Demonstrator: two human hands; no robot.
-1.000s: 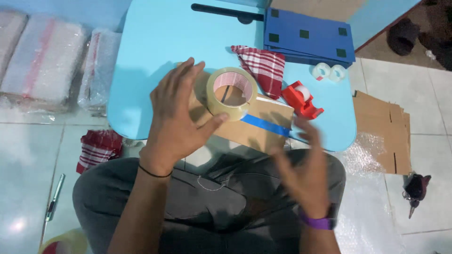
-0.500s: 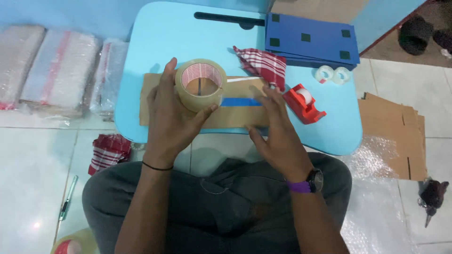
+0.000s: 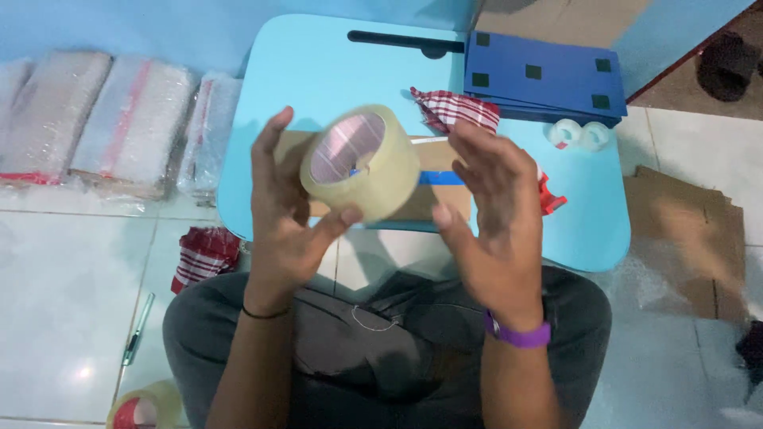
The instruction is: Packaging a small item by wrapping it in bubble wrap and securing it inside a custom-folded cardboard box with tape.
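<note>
A: What's at the far left?
B: Plastic-wrapped packs (image 3: 119,119) on the floor. Then the left hand (image 3: 282,214), now lifted off the worktop (image 3: 318,71), fingers curled around the roll of tape (image 3: 362,163).
A: And the right hand (image 3: 493,214)?
B: Open, holding nothing, just beside the roll; 0.5 seconds ago it pressed the cardboard (image 3: 433,179).

At the upper left of your frame, three clear plastic-wrapped packets (image 3: 119,119) lie side by side on the floor, just beside the counter (image 3: 318,63); the middle one shows a red stripe. A flat brown cardboard parcel (image 3: 433,183) with blue tape lies on the counter, centre frame.
</note>
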